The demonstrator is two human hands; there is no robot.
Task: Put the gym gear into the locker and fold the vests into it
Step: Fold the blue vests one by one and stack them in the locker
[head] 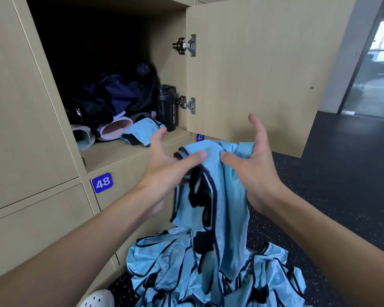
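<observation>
A light blue vest (217, 187) with black trim hangs in front of the open locker (129, 151). My left hand (166, 169) pinches its top edge with the thumb. My right hand (253, 165) grips the same top edge a little to the right, its fingers spread upward. On the locker shelf lies a folded blue vest (142, 130), near my left fingertips. Behind it are rolled mats (84, 135), dark clothing (115, 94) and a black sport bottle (167, 107). A heap of several more blue vests (186, 269) lies on the floor below.
The locker door (264, 67) stands open to the right, just behind my right hand. Closed locker fronts, one marked 48 (102, 182), sit below and to the left. Dark speckled floor (341, 185) stretches right. A white shoe (98, 299) shows at the bottom.
</observation>
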